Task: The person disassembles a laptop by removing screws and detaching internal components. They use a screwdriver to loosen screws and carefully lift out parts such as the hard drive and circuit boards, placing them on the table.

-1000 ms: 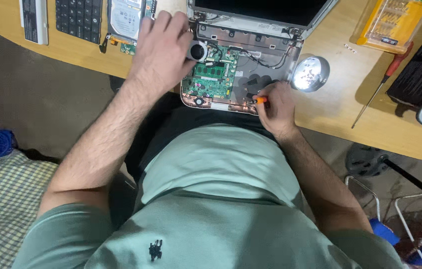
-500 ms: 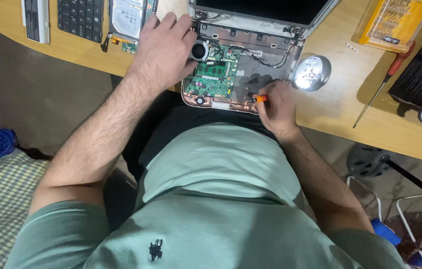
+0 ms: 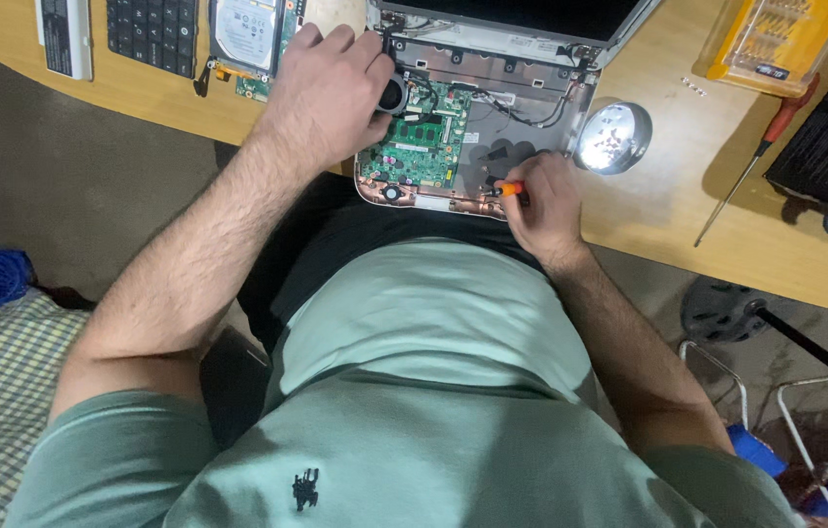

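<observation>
Change: hardly anything has shifted since the earlier frames; both hands stay where they were on the opened laptop.
Desk: a curved wooden desk carries everything.
Laptop: an opened laptop lies at the desk's near edge, its casing off and its green circuit board bare.
Left hand: the left hand lies palm down on the laptop's left side, fingers curled over the edge beside a round black fan; whether it grips anything I cannot tell.
Right hand: the right hand is clenched round a small orange-handled screwdriver, its tip at the laptop's near right edge.
Around: a keyboard and a hard drive far left, a yellow bit case far right, a shiny round dish just right of the laptop, a red-handled screwdriver beyond it.
</observation>
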